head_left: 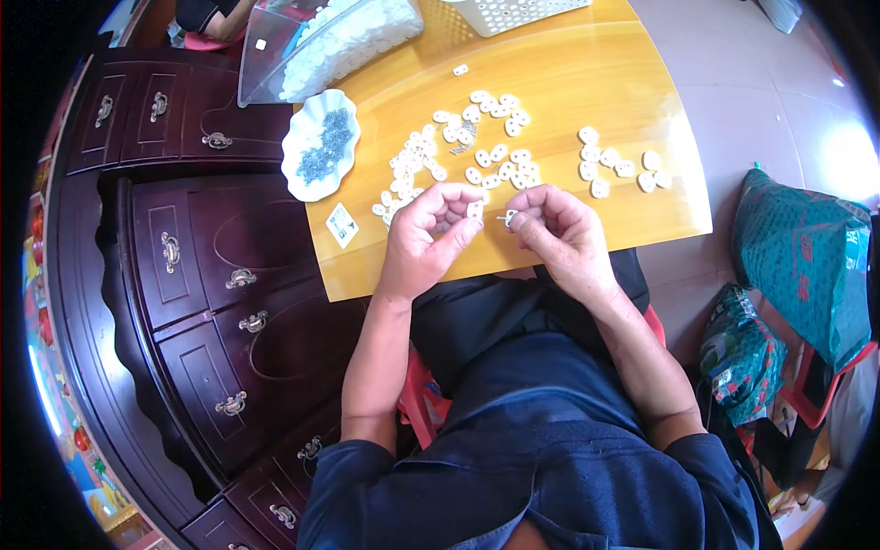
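Above the near edge of the table, my left hand (433, 234) pinches a small white oval plastic piece (475, 210) between thumb and forefinger. Facing it, my right hand (566, 240) is closed on a similar small white piece (511, 217), from which a thin metal pin sticks out toward the left. A narrow gap separates the two pieces. Just beyond my hands lie loose white oval pieces with holes (522, 170), some in clusters. A few small metal pins (466, 137) lie among them.
A scalloped white dish (298, 165) of small dark metal parts sits at the table's left. Behind it stands a clear bin (261, 69) full of white pieces, beside a perforated basket (513, 14). Dark drawers (197, 247) line the left; green sacks (807, 257) rest at right.
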Tool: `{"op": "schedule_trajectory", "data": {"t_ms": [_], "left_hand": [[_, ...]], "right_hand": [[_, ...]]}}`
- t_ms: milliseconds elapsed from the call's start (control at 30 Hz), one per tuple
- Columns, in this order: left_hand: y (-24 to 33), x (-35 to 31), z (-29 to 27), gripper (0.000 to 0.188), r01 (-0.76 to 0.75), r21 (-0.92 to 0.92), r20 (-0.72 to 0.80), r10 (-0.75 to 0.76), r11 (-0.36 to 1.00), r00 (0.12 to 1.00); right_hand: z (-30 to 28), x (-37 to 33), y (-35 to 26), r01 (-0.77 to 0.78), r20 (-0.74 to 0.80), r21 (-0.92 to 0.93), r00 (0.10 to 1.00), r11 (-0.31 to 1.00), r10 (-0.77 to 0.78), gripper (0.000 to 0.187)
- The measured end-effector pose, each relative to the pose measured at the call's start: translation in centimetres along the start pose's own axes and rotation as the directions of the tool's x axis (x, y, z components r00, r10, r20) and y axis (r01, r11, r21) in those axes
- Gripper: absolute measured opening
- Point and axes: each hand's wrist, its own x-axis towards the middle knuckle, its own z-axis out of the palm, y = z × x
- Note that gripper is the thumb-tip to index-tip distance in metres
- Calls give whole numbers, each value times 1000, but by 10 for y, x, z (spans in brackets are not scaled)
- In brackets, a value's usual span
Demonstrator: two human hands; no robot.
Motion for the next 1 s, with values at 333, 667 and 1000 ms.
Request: {"op": "schedule_trajectory", "data": {"t_ms": [333, 667, 1000], "left_hand": [[1, -6, 6, 29, -23, 0, 17, 23, 1000, 1000], [3, -5, 7, 28, -54, 77, 45, 50, 996, 998], [0, -6, 5, 26, -71, 93, 27, 68, 993, 997]], "right_hand": [[1, -1, 1, 5, 5, 15, 1000, 1000, -5, 14], [1, -1, 4, 16, 13, 13, 1000, 1000, -16, 14], [1, 0, 8, 28, 18, -5, 999, 1000, -28, 14]]}}
